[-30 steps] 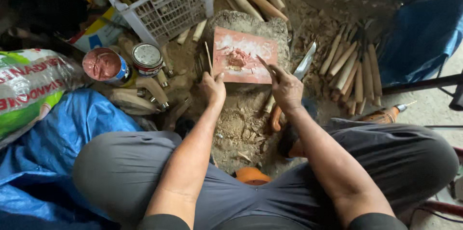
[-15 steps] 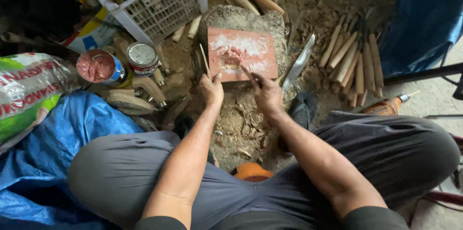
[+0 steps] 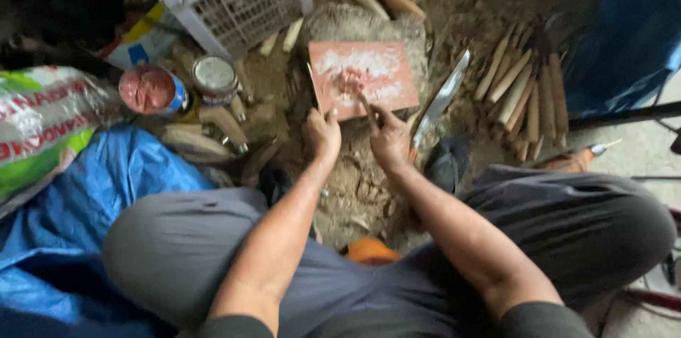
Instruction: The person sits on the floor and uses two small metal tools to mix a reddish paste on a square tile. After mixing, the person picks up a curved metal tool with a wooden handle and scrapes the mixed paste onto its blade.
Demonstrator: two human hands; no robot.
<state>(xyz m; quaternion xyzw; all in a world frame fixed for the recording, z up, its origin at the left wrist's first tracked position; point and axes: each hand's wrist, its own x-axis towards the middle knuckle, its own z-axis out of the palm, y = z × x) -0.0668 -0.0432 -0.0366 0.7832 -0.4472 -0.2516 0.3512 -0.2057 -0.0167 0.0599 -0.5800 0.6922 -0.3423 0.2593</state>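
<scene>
While the slab (image 3: 362, 77) lay on a stump just ahead of both hands, the right hand (image 3: 389, 141) had drawn in from farther right and now pinched a thin stick, its tip touching the reddish patch on the slab. The left hand (image 3: 323, 134), curled at the slab's near left corner, held another thin stick upright, little changed from a second before. A blade (image 3: 441, 100) lay just right of the right hand, two cans (image 3: 177, 85) well left.
</scene>
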